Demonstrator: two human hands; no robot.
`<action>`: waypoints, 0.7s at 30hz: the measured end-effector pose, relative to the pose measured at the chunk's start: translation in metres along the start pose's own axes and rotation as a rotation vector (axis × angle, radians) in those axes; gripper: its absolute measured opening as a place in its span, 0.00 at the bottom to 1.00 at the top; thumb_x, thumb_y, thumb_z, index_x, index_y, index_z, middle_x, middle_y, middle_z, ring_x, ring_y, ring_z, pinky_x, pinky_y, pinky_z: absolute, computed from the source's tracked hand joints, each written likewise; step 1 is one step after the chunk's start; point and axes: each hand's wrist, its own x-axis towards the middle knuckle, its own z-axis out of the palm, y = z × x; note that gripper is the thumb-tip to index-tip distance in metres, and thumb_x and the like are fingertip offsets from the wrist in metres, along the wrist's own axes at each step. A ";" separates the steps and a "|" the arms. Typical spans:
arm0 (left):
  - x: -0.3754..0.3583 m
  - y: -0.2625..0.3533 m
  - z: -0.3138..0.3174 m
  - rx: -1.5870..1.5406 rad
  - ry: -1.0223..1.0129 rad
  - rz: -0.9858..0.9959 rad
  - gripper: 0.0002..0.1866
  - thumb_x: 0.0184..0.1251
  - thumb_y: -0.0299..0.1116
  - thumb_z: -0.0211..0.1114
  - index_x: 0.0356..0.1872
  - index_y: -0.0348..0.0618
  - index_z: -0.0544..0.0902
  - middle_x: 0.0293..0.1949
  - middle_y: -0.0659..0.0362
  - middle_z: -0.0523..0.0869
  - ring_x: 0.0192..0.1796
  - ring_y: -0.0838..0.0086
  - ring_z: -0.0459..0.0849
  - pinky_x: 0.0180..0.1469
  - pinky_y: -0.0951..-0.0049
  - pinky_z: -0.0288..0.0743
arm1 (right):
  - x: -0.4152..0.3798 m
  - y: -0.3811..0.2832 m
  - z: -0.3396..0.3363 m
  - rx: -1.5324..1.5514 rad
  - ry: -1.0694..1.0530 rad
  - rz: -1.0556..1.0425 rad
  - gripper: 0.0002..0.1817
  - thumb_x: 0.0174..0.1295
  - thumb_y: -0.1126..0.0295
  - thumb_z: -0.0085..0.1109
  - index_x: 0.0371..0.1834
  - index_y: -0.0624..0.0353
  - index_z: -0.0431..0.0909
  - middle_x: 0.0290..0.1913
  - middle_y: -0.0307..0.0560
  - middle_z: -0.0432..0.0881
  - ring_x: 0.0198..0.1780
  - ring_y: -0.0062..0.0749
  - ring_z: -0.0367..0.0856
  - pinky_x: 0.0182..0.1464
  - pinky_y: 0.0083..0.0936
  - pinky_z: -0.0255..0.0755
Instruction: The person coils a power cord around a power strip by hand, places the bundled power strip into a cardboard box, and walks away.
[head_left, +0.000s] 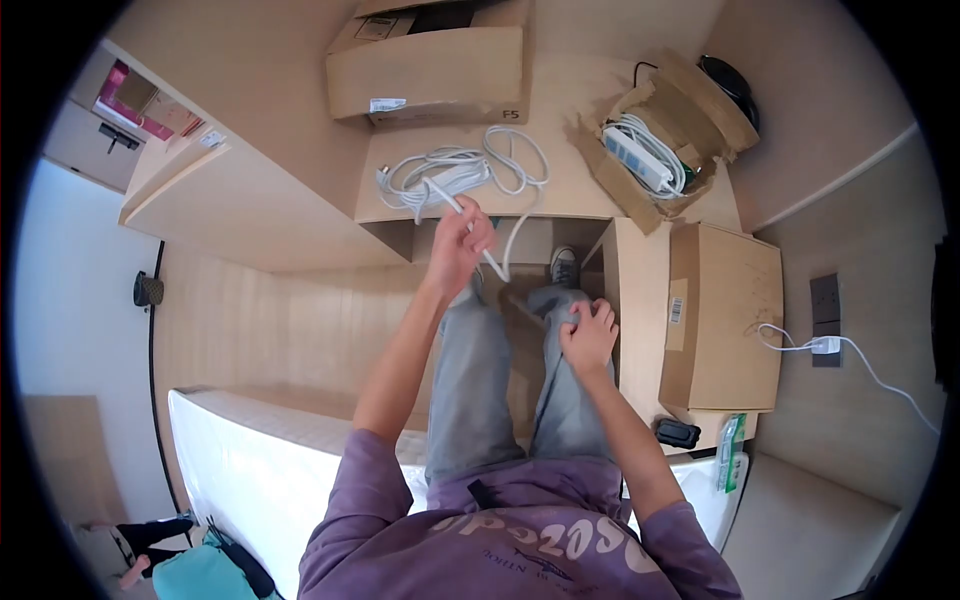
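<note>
My left hand (463,240) is closed around a white cable (508,258), holding it just in front of the desk edge. One part of the cable rises from the fingers, and another hangs below in a bend before running back up to the desk. Behind that hand, a white power strip (465,178) lies on the desk among loose loops of cable. My right hand (590,332) rests on my knee with its fingers apart, holding nothing.
An open cardboard box (640,150) holds another white power strip (637,160) with coiled cable. A large carton (430,80) stands at the back. On the right are a closed carton (735,310), a black object (678,433) and a wall outlet (826,320). A mattress (260,450) lies behind me.
</note>
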 end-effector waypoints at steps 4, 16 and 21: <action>0.001 0.019 0.010 0.327 0.266 -0.001 0.12 0.75 0.40 0.50 0.32 0.46 0.70 0.17 0.69 0.60 0.21 0.81 0.60 0.30 0.79 0.60 | -0.003 -0.001 0.003 0.024 0.014 -0.013 0.14 0.46 0.65 0.54 0.39 0.47 0.72 0.49 0.49 0.68 0.54 0.46 0.66 0.50 0.41 0.62; -0.012 0.083 -0.017 1.315 0.258 0.468 0.09 0.65 0.35 0.63 0.39 0.44 0.88 0.67 0.48 0.65 0.73 0.59 0.58 0.70 0.58 0.51 | -0.010 -0.004 0.006 0.032 0.063 -0.057 0.13 0.46 0.65 0.53 0.37 0.46 0.73 0.47 0.49 0.68 0.53 0.46 0.66 0.50 0.41 0.62; -0.010 0.136 0.022 1.753 0.166 0.616 0.08 0.63 0.37 0.64 0.38 0.48 0.88 0.71 0.48 0.60 0.72 0.50 0.57 0.71 0.45 0.44 | -0.012 -0.008 0.005 0.043 0.018 -0.059 0.13 0.46 0.65 0.53 0.38 0.46 0.73 0.47 0.49 0.68 0.53 0.46 0.67 0.50 0.41 0.62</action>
